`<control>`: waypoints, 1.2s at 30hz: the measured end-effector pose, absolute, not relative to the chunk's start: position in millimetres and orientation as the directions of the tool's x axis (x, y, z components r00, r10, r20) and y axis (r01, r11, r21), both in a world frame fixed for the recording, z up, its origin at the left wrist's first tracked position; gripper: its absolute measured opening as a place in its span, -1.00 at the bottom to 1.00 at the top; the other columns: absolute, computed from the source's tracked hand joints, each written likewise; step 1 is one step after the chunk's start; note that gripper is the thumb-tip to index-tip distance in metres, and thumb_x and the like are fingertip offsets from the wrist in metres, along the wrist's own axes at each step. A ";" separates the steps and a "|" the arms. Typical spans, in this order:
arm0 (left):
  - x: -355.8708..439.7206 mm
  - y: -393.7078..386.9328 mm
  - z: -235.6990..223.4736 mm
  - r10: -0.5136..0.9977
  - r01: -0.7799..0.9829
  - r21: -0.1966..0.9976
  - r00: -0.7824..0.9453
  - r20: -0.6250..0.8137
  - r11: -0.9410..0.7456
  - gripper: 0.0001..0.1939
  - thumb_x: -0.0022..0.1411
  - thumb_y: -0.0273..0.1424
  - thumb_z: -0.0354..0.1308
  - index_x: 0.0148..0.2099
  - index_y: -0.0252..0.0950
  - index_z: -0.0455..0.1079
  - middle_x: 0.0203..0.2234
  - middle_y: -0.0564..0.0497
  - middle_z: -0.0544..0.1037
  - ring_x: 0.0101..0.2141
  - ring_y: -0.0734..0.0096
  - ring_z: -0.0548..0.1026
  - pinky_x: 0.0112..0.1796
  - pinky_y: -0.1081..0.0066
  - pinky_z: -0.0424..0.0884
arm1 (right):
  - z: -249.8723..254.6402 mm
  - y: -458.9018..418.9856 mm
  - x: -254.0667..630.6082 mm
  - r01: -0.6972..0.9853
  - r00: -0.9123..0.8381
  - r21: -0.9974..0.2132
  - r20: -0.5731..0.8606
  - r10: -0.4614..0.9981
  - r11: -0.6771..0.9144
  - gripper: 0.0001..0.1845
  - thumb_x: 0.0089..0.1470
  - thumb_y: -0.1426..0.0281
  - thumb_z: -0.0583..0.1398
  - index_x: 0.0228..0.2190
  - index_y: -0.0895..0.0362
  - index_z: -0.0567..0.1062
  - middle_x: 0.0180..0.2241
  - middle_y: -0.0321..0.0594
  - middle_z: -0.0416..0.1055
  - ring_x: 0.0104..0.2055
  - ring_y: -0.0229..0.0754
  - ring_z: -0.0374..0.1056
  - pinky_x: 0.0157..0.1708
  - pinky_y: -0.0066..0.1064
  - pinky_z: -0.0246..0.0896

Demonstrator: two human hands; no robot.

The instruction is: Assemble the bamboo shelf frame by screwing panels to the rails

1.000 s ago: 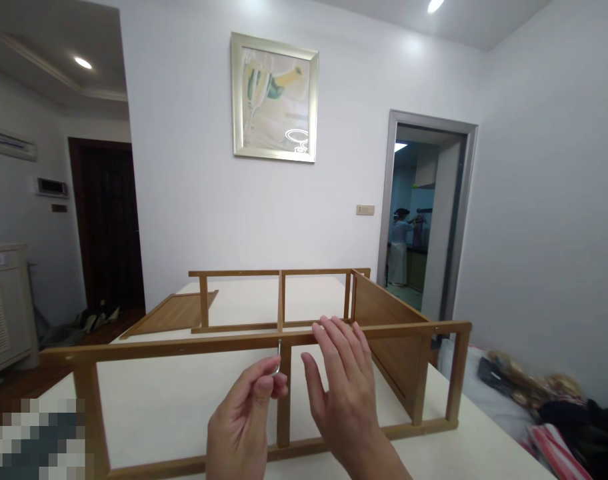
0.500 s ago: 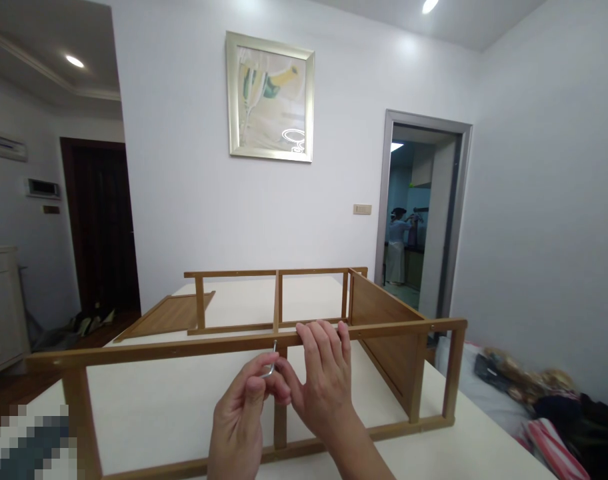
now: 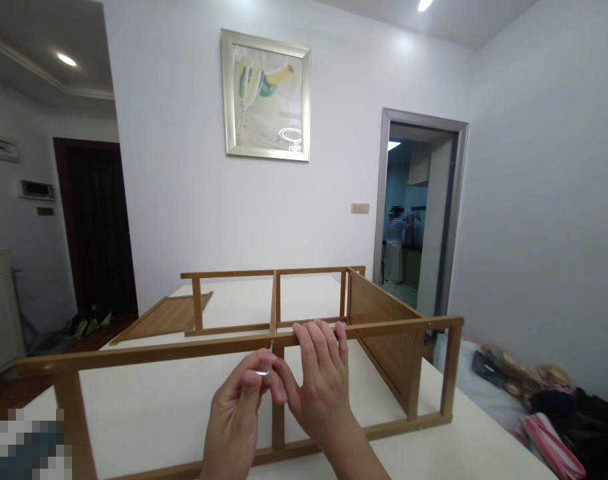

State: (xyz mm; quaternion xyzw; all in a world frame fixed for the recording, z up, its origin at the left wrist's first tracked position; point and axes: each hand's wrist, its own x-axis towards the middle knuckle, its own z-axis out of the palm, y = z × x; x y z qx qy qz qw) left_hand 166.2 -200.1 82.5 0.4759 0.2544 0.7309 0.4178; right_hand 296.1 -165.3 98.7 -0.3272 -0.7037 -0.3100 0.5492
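A brown wooden frame (image 3: 174,351) lies on its side across a white table (image 3: 159,407). My left hand (image 3: 237,407) pinches a silver hex key (image 3: 271,360), whose upper end meets the underside of the near top rail beside the middle upright. My right hand (image 3: 324,377) is closed over that same rail just right of the key, fingers on top, its thumb reaching down towards the left fingertips. A wooden panel (image 3: 384,333) spans the right end of the frame.
Another wooden panel (image 3: 167,315) lies flat at the table's far left. Clothes and bags (image 3: 544,393) are heaped on the right. A person (image 3: 395,243) stands beyond the doorway. A framed picture (image 3: 267,97) hangs on the wall.
The view has shifted slightly, so everything sits a little further left. The hex key's short arm has turned a little in my left fingers; my right hand keeps its hold.
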 end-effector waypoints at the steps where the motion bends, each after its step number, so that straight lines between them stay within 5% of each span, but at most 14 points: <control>1: 166.0 -200.2 83.7 0.858 -0.396 0.763 -0.170 0.486 -0.511 -0.56 0.20 -0.01 0.18 -0.15 -0.31 0.49 -0.60 0.02 0.46 -0.47 0.34 0.45 -0.32 0.32 0.43 | 98.7 -165.3 296.0 0.802 -0.183 0.079 0.976 0.118 0.592 -0.53 0.16 0.32 0.21 0.06 0.26 0.34 -0.02 0.03 0.44 0.16 0.07 0.24 0.27 0.04 -0.14; 5: 167.7 -204.4 90.8 0.883 -0.482 0.751 -0.123 0.452 -0.452 -0.59 0.20 -0.06 0.20 -0.16 -0.33 0.50 -0.56 -0.01 0.49 -0.46 0.38 0.46 -0.32 0.35 0.44 | 98.9 -165.5 296.0 0.805 -0.181 0.081 0.977 0.114 0.588 -0.54 0.17 0.33 0.20 0.07 0.25 0.35 -0.02 0.02 0.44 0.16 0.06 0.24 0.27 0.04 -0.13; 12: 176.7 -216.9 93.4 0.895 -0.447 0.797 -0.373 0.245 -0.405 -0.60 0.00 -0.09 0.37 -0.40 -0.36 0.45 -0.52 -0.06 0.57 -0.51 0.37 0.51 -0.42 0.38 0.51 | 98.8 -165.9 296.0 0.808 -0.187 0.082 0.975 0.123 0.583 -0.52 0.17 0.30 0.19 0.07 0.27 0.34 -0.03 0.03 0.44 0.15 0.07 0.25 0.27 0.05 -0.13; 22: 179.3 -228.0 97.8 0.795 -0.058 0.892 -0.482 0.368 -0.448 -0.57 0.04 -0.01 0.29 -0.38 -0.32 0.45 -0.51 -0.08 0.61 -0.50 0.29 0.58 -0.43 0.39 0.56 | 99.0 -166.0 295.8 0.811 -0.184 0.081 0.976 0.121 0.579 -0.53 0.17 0.29 0.19 0.06 0.25 0.34 -0.03 0.02 0.45 0.15 0.06 0.25 0.27 0.06 -0.10; 36: 185.7 -228.6 104.8 0.712 0.091 0.888 -0.563 0.420 -0.452 -0.64 -0.10 -0.13 0.39 -0.41 -0.29 0.43 -0.59 0.00 0.57 -0.57 0.34 0.55 -0.53 0.49 0.51 | 99.7 -167.2 295.6 0.804 -0.182 0.067 0.974 0.137 0.591 -0.54 0.16 0.31 0.20 0.05 0.25 0.35 -0.02 0.00 0.45 0.15 0.06 0.24 0.28 0.04 -0.14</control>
